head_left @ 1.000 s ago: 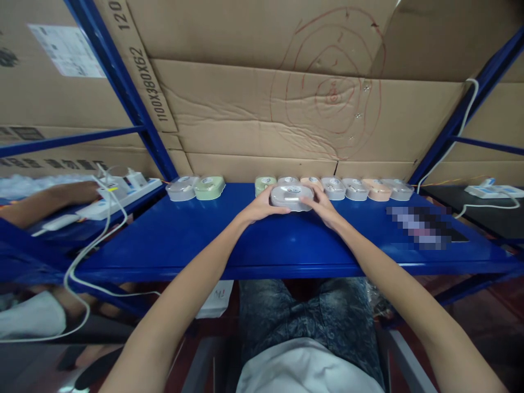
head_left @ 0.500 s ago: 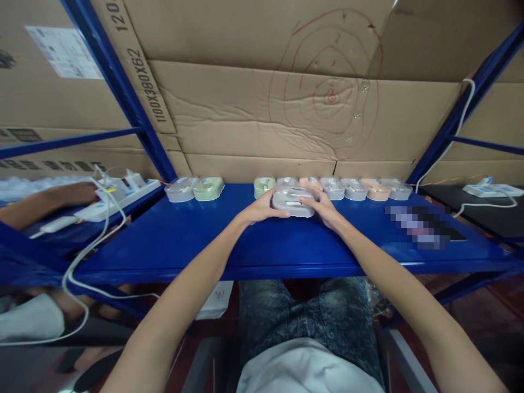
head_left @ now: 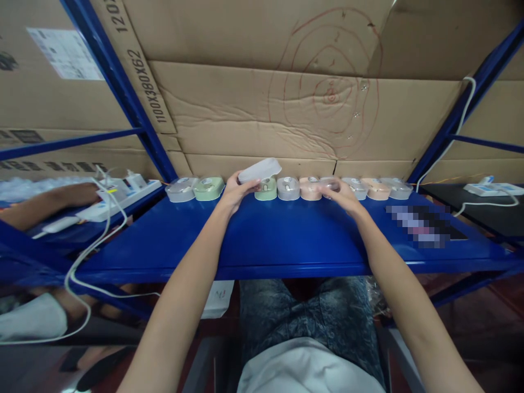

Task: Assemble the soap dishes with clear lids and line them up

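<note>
**Grey case lifted in our left hand, right hand at the row**

Our left hand pinches a pale grey case by its near edge and holds it tilted in the air, just above the green case in the row along the back of the blue shelf. Our right hand lies further right, fingers curled over a grey case in the row; we cannot tell whether it grips or only touches. Between our hands sit a grey case and a peach case. Left of our left hand stand a clear case and another green one. Far left, another person's arm lies by a power strip.
</note>
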Tool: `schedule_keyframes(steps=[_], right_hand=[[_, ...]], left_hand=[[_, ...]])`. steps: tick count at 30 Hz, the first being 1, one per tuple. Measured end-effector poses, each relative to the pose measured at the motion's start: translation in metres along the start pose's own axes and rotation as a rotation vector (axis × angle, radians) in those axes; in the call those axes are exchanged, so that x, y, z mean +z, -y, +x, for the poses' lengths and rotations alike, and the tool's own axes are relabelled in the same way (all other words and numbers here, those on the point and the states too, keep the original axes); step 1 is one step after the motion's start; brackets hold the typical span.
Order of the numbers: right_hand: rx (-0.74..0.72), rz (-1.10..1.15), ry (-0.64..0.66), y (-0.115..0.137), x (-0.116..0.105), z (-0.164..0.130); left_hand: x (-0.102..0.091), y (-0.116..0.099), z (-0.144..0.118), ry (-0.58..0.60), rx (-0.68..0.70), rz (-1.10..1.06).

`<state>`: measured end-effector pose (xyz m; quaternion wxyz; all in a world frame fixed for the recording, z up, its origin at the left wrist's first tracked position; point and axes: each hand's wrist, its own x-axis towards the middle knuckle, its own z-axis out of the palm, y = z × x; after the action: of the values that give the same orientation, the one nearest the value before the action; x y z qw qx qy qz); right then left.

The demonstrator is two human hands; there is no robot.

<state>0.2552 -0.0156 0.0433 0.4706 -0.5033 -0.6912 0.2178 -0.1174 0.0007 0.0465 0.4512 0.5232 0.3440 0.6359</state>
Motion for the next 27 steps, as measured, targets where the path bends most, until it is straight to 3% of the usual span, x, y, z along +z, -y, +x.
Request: schedule_keyframes(steps=[3, 6, 10, 16, 23, 27], right_hand=[[0.021, -0.131, 0.169, 0.003, 0.009, -0.007], [-0.041, -0.248, 0.242, 0.003, 0.023, -0.013], [-0.122, -0.378, 0.232, -0.005, 0.033, -0.016], [-0.207, -0.383, 0.233, -0.016, 0.035, -0.014], [-0.209, -0.278, 0.199, -0.013, 0.035, -0.012], [-0.163, -0.036, 0.085, -0.002, 0.033, -0.009]], left_hand=[[-0.001, -0.001, 0.002, -0.047, 0.001, 0.003], [0.002, -0.001, -0.001, -0.038, -0.009, 0.025], [0.006, -0.001, -0.005, -0.014, -0.009, 0.054], [0.009, 0.000, -0.008, 0.027, -0.031, 0.108], [0.021, 0.002, -0.018, 0.173, -0.062, 0.231], [0.031, 0.004, -0.023, 0.265, -0.065, 0.239]])
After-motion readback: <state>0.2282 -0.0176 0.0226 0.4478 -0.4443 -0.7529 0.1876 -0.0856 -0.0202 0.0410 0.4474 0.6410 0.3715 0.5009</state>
